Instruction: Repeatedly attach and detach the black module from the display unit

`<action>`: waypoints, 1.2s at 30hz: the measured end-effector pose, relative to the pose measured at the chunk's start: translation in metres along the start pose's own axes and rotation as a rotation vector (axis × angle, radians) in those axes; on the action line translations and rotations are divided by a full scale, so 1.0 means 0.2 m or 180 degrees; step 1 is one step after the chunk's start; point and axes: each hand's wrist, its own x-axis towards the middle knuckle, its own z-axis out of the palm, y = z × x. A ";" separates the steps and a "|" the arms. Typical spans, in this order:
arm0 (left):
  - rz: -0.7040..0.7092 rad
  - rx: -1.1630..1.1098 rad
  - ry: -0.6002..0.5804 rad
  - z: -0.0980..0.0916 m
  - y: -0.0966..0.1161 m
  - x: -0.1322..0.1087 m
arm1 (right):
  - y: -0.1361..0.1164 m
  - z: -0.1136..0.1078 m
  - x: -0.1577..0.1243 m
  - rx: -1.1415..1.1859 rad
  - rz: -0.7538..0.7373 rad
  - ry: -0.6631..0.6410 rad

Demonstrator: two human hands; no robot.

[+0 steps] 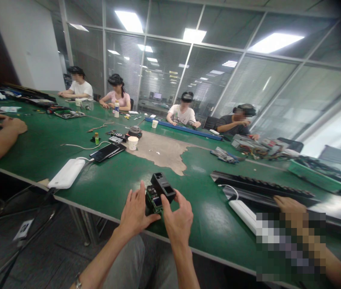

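Note:
My left hand [134, 210] and my right hand [178, 218] are together at the near edge of the green table [113, 182]. Between them is a small device: a green circuit board [153, 199] with a black box-shaped part [163, 186] on top. My left hand grips the board from the left, thumb underneath and fingers raised beside it. My right hand pinches the black part between thumb and forefinger. The device sits tilted, just above or on the table edge.
A white power bank [67, 173] with a cable and a black phone [108, 152] lie to the left. A paper cup [132, 143] stands past them. Another person's hand [289, 204] rests by a long black unit [263, 188] at right. Several people sit at the far side.

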 end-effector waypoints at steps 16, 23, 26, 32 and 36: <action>-0.0053 0.0080 -0.0017 0.00 0.02 0.01 | 0.26 0.07 -0.02 -0.0245 0.0282 -0.0219; -0.0057 0.0084 -0.0038 0.00 0.02 0.01 | 0.30 0.11 -0.03 -0.0424 0.0205 -0.0353; -0.0033 0.0071 -0.0035 0.00 0.01 0.01 | 0.31 0.11 -0.04 -0.0571 0.0153 -0.0438; -0.0024 0.0040 -0.0035 0.00 0.02 0.01 | 0.33 0.07 -0.07 -0.0548 -0.0030 -0.0421; -0.0034 0.0027 -0.0026 0.00 0.02 0.01 | 0.33 0.07 -0.07 -0.0493 0.0038 -0.0382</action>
